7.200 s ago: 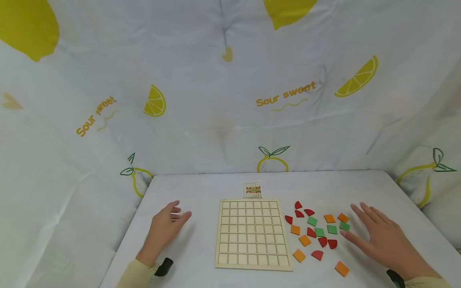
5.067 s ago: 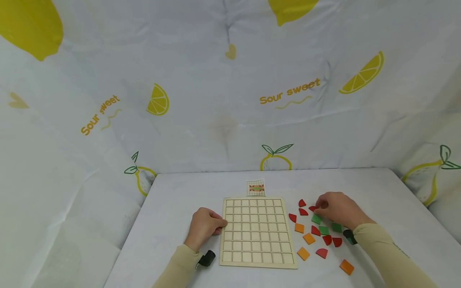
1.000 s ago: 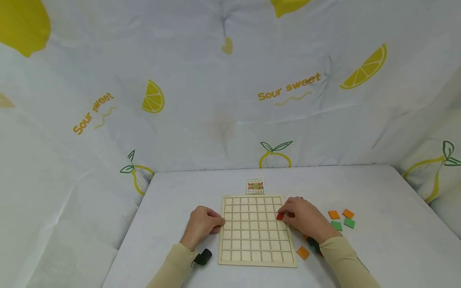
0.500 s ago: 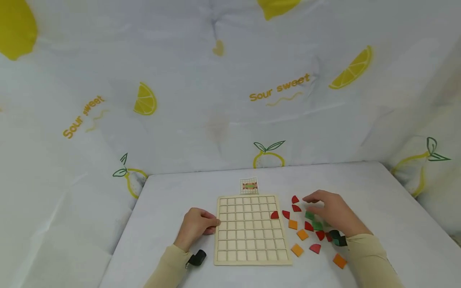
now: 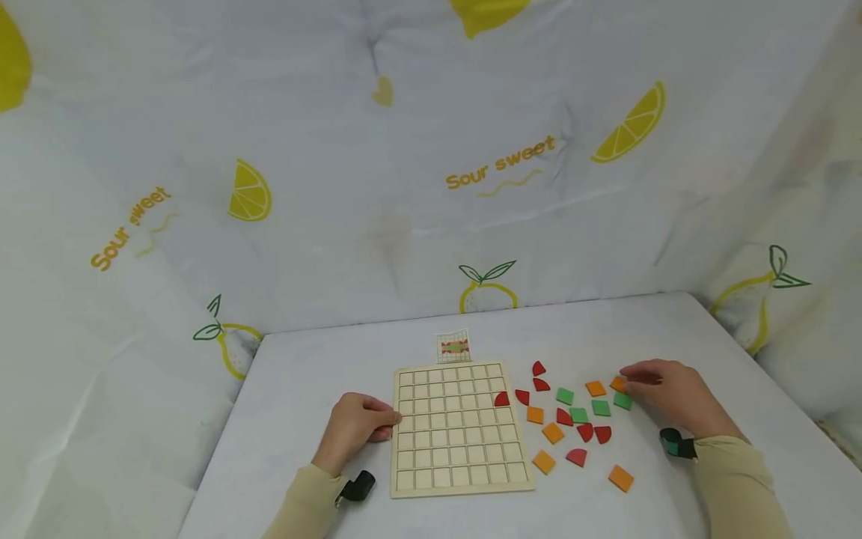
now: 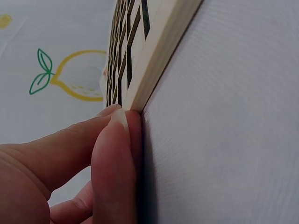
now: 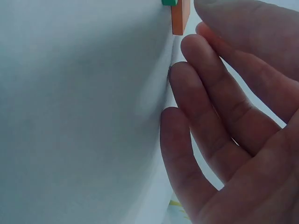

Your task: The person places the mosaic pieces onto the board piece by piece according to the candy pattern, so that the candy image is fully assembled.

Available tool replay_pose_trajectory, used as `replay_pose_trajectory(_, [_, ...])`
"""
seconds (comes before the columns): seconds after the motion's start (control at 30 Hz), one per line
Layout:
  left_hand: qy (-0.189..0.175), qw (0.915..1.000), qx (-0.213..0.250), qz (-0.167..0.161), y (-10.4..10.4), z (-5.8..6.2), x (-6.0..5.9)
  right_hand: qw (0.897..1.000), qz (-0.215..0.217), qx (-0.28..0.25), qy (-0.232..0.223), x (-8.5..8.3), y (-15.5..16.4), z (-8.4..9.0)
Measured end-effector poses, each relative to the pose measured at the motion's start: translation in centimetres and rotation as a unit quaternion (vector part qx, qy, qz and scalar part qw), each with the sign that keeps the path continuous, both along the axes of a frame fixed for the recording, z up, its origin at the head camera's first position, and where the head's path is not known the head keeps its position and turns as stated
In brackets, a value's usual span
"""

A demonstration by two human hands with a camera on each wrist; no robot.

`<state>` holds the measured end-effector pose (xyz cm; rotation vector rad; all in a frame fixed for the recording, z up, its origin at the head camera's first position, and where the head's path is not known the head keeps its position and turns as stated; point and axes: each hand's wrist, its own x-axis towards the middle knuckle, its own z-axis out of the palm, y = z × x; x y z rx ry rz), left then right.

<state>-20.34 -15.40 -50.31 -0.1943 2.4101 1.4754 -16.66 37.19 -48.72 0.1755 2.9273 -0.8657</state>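
Observation:
A wooden grid board lies on the white table. One red quarter-round piece sits in a cell at its right edge. My left hand is curled, with thumb and fingertip pressed against the board's left edge; the left wrist view shows the left hand touching the side of the wood. My right hand reaches over the loose tiles, its relaxed fingers at an orange square tile. The right wrist view shows the right hand spread beside that orange tile.
Several loose red, green and orange tiles lie right of the board. A small pattern card sits behind the board. A lemon-print cloth walls in the table on three sides. The table's right edge is close to my right hand.
My right hand set a red quarter-round piece into the board, then moved right, from the red and green tiles to the far orange tile. The left hand stayed at the board's edge.

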Motion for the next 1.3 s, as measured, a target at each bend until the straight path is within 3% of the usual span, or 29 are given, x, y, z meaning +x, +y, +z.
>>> replay_pose_trajectory(0.47, [0.009, 0.9998, 0.012, -0.014, 0.41, -0.21, 0.07, 1.0, -0.003, 0.018, 0.003, 0.12, 0.81, -0.2])
replay_pose_trajectory(0.93, [0.005, 0.9999, 0.011, -0.003, 0.31, -0.02, 0.02, 1.0, -0.017, 0.006, -0.021, -0.5, 0.55, 0.02])
replay_pose_trajectory(1.3, [0.011, 0.9997, 0.021, -0.004, 0.09, 0.01, 0.05, 1.0, -0.01, 0.015, -0.008, -0.61, 0.25, -0.04])
